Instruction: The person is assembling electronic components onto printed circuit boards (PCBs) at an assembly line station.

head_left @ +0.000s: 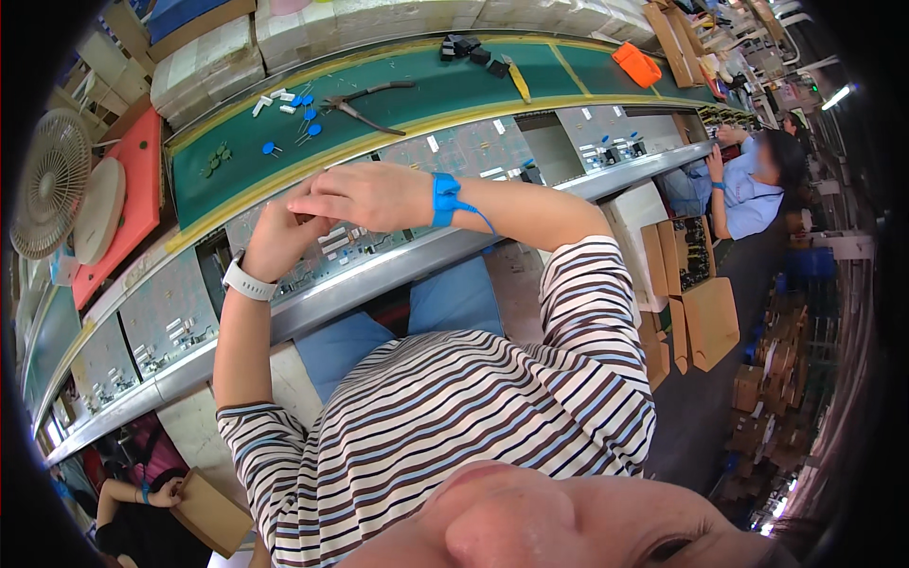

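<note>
My left hand (281,235), with a white watch on its wrist, is bent inward over the near edge of the conveyor line. My right hand (369,197), wearing a blue wrist strap (445,201), reaches across so that its fingers meet the left fingertips. The fingers of both are closed together; anything held between them is hidden. Below them lies a circuit board (379,248) with white and dark parts along its near side. Just beyond, on the green mat (398,118), are blue disc components (311,114), white block parts (275,98) and small dark green discs (218,156).
Open-handled pliers (365,102), a yellow utility knife (517,79), black parts (464,49) and an orange holder (636,64) lie farther along the mat. A fan (52,180) stands at left. A metal rail (426,257) runs before me. Co-workers sit at right and lower left.
</note>
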Action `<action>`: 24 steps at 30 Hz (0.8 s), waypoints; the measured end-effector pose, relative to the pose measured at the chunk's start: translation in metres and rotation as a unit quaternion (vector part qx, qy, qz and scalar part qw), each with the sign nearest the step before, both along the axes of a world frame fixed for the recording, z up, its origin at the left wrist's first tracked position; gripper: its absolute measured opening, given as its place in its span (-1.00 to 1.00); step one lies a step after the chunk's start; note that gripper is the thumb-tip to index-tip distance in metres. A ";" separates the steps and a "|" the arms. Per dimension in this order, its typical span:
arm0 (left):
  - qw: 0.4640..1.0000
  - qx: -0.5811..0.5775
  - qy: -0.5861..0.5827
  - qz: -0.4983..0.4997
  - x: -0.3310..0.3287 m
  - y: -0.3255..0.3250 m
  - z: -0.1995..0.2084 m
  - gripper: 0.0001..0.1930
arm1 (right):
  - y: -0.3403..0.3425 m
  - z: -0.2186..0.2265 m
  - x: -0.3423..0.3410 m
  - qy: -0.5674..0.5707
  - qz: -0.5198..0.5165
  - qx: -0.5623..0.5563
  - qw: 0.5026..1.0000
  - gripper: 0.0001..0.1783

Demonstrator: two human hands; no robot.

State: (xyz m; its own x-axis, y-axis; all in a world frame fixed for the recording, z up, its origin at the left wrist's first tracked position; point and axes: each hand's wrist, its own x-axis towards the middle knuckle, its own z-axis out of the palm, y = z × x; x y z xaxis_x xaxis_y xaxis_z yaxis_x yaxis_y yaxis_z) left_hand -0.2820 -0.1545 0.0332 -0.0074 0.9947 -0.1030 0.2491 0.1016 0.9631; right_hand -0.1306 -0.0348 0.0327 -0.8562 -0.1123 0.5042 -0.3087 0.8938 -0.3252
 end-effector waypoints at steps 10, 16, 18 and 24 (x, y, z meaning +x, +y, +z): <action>0.974 -0.021 -0.159 0.159 -0.025 -0.065 0.001 -0.63 | 0.212 -0.048 0.036 -0.166 -0.470 0.264 0.826 -0.55; 0.957 0.015 -0.134 0.258 -0.024 -0.103 -0.011 -0.63 | 0.239 -0.072 0.047 -0.176 -0.431 0.399 0.790 -0.79; 0.967 -0.014 -0.013 0.253 -0.022 -0.105 -0.017 -0.65 | 0.235 -0.063 0.046 -0.164 -0.440 0.389 0.793 -0.79; 0.948 0.084 0.243 0.188 0.008 -0.098 -0.016 -0.63 | 0.176 -0.041 0.049 -0.063 -0.481 0.134 0.864 -0.68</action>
State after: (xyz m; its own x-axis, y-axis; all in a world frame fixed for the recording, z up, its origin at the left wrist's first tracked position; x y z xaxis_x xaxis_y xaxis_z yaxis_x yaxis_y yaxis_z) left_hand -0.2741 -0.2527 0.0167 -0.3706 0.9142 0.1638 0.6445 0.1261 0.7541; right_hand -0.0816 0.1408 -0.0085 -0.6642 0.5847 0.4658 0.6424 0.7651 -0.0443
